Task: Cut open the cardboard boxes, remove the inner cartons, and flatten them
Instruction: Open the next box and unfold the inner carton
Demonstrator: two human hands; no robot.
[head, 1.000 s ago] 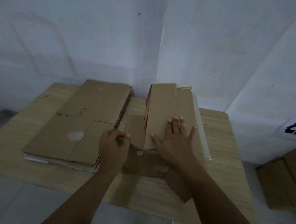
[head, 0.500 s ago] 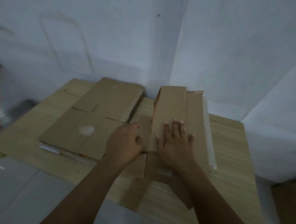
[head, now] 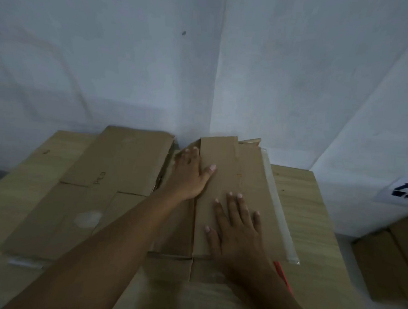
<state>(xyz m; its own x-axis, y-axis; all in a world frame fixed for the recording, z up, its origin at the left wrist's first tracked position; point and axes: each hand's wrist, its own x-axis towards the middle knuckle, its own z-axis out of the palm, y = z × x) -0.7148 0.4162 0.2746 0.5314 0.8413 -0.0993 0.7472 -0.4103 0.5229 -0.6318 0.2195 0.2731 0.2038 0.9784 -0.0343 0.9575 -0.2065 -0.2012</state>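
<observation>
A person flattens a cardboard carton [head: 234, 179] on a wooden counter [head: 313, 219] set in a white-walled corner, both hands spread on the brown board. The carton lies with its long axis running away from the person toward the wall, its far end close to the corner and its near end at the right wrist. The left hand [head: 189, 174] lies flat along the carton's left fold, at the far half, fingers [head: 211, 168] straight and pressed down, thumb out onto the top panel; it holds nothing. The right hand [head: 238, 229] rests palm-down on the near half of the same panel, fingers fanned wide and pointing toward the wall, gripping nothing either. The left hand is thus the one nearer the raised far edge, and the board still to be pressed lies ahead of and between the two hands. A strip of clear tape [head: 278, 205] runs down the carton's right edge. To the left, just beside it, sits a pile of flattened boxes [head: 97, 184]; more cardboard stands on the floor [head: 394, 254] at far right. Compared with half a second ago, the left hand, then curled at the near flap beside the right hand, has reached forward along the fold and opened flat, while the right hand has kept its place, and the upright left side of the carton now looks lower.
</observation>
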